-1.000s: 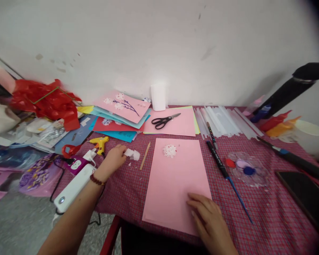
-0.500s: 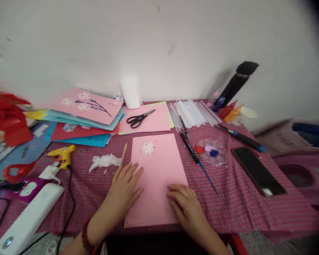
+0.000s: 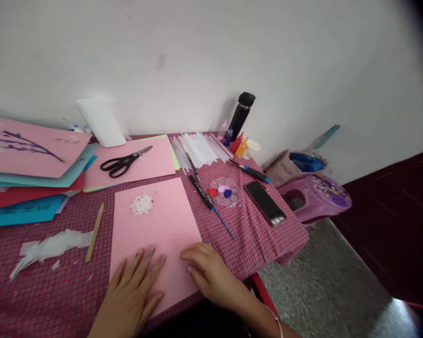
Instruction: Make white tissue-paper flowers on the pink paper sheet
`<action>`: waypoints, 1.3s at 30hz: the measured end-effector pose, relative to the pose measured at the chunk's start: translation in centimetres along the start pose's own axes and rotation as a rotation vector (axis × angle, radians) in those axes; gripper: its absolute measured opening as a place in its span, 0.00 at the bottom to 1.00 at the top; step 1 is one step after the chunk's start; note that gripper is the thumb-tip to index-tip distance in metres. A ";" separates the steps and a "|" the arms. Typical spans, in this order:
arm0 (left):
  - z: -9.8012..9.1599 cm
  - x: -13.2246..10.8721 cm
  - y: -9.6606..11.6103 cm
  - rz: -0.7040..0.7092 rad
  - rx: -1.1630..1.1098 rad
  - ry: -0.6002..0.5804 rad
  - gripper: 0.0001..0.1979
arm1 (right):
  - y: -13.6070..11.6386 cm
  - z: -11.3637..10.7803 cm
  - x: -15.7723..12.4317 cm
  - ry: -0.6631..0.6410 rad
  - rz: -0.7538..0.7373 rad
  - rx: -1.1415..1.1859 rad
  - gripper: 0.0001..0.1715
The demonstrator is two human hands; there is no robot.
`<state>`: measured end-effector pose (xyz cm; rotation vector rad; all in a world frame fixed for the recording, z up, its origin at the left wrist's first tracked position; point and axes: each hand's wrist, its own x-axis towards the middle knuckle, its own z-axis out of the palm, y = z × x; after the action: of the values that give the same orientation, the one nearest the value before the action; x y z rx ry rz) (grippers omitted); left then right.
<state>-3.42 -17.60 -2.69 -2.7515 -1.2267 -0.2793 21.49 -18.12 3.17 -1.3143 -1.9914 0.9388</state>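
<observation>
A pink sheet of paper (image 3: pixel 162 216) lies before me, with a white tissue blossom (image 3: pixel 141 204) flecked with red near its top left. My left hand (image 3: pixel 134 286) rests flat on the sheet's lower left, fingers spread. On the lower right edge lies my right hand (image 3: pixel 209 272), fingers loosely bent and nothing seen in them. To the left of the sheet are a wooden stick (image 3: pixel 95 232) and torn white tissue (image 3: pixel 56 245). Right of it lie a black marker (image 3: pixel 200 191), a thin blue brush (image 3: pixel 223 222) and a clear palette (image 3: pixel 229 184) with red, pink and blue paint.
Black scissors (image 3: pixel 121 164) lie on more pink paper behind. Glue sticks (image 3: pixel 200 148), a utility knife (image 3: pixel 252 172), a phone (image 3: pixel 265 203), paint bottles (image 3: pixel 240 145) and a black bottle (image 3: pixel 241 117) stand or lie rightward. Stacked cards (image 3: pixel 31 150) are at left; a purple stool (image 3: pixel 303 199) stands beyond the table.
The view has swung to the right, so the stool and floor show more and the glue gun has left the picture. Both hands stay on the pink sheet.
</observation>
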 end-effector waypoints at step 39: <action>1.1 -0.4 -1.5 0.051 -0.058 0.119 0.28 | 5.2 -8.2 5.0 0.049 0.453 -0.749 0.09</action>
<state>-4.69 -16.72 -3.79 -2.7645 -1.1351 -0.4738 28.75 -10.07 4.22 -2.2321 -2.1299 0.3058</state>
